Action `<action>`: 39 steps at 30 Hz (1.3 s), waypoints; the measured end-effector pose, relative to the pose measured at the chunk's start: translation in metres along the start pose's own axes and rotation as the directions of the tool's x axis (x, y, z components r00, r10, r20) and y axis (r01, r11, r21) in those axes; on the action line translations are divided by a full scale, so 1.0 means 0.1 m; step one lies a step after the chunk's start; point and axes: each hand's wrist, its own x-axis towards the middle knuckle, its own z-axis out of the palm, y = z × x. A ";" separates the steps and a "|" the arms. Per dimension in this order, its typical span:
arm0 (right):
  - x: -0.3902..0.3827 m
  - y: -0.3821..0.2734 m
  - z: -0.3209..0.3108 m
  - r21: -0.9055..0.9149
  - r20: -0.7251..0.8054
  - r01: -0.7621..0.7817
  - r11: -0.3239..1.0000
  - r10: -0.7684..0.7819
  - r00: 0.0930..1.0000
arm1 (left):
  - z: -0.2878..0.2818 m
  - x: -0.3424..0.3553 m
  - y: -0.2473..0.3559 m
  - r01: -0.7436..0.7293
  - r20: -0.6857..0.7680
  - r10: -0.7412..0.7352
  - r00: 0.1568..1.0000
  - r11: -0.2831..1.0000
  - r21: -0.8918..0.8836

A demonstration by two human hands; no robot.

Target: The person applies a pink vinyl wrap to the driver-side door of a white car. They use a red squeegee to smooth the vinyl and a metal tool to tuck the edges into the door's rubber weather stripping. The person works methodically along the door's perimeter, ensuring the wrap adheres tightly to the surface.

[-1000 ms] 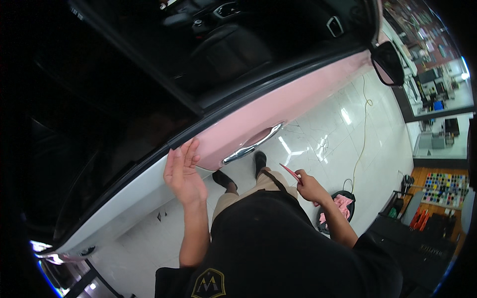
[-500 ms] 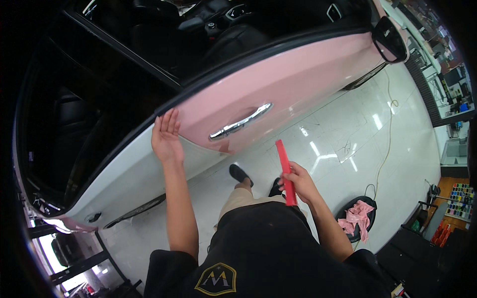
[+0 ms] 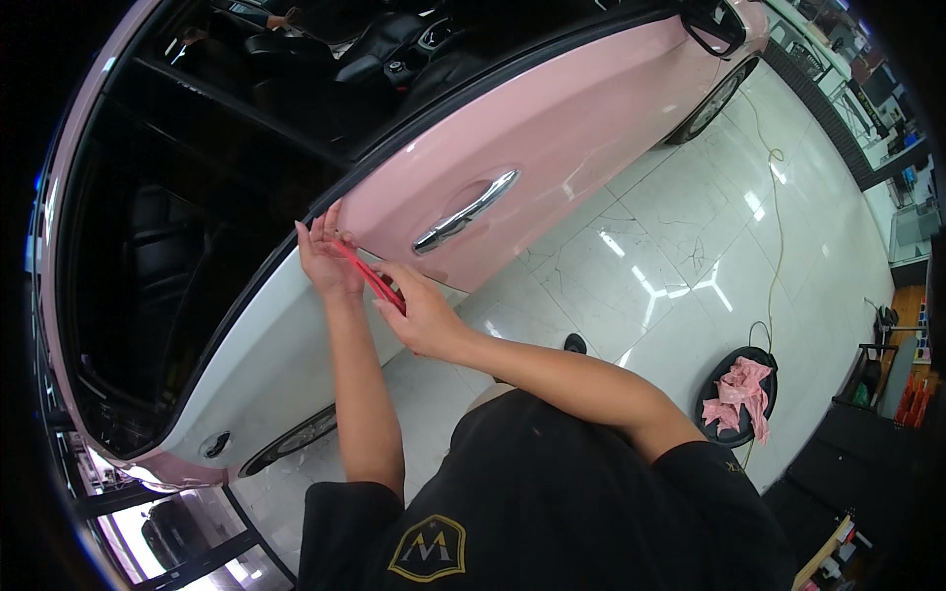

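Observation:
My left hand (image 3: 330, 261) rests palm up, fingers apart and slightly curled, at the top of the seam where the pink front door (image 3: 581, 128) meets the white rear door (image 3: 246, 345), just below the black window trim (image 3: 409, 128). My right hand (image 3: 424, 310) grips a long, thin red tool (image 3: 374, 276), whose far end reaches into my left palm by the fingers; whether it touches the skin, I cannot tell. Right of both hands is the chrome door handle (image 3: 463, 212).
A black tub (image 3: 707, 404) of crumpled pink material stands on the tiled floor (image 3: 650, 236), with a pale cord (image 3: 774, 227) beside it. Dark cases (image 3: 838, 443) line the lower right. The car's mirror (image 3: 714, 25) juts out at top right. A partly hidden hand (image 3: 281, 20) shows beyond the window.
My right hand has risen leftward with the red tool, bringing it up to my left hand at the seam. My left hand stays by the trim. The view has shifted, showing the front wheel.

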 end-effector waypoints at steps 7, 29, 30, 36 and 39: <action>0.08 0.20 0.43 -0.162 -0.075 0.077 0.984 -0.090 0.993 | -0.10 0.04 0.09 0.139 0.179 -0.104 0.978 0.971 -0.194; -4.12 0.58 -0.94 0.429 -0.593 -0.779 0.458 0.793 0.140 | -0.24 0.19 0.29 0.254 0.267 -0.248 0.931 0.967 0.010; -3.94 0.66 -0.94 0.398 -0.594 -0.772 0.496 0.781 0.195 | -0.09 0.05 0.24 0.241 0.168 -0.235 0.957 0.971 -0.013; -2.68 0.76 -1.08 0.091 -0.529 -0.742 0.664 0.664 0.529 | -0.25 0.20 0.47 0.394 0.278 -0.391 0.877 0.918 0.046; -2.22 0.88 -1.19 -0.257 -0.491 -0.718 0.647 0.552 0.674 | -0.21 0.18 0.49 0.358 0.255 -0.370 0.893 0.929 0.092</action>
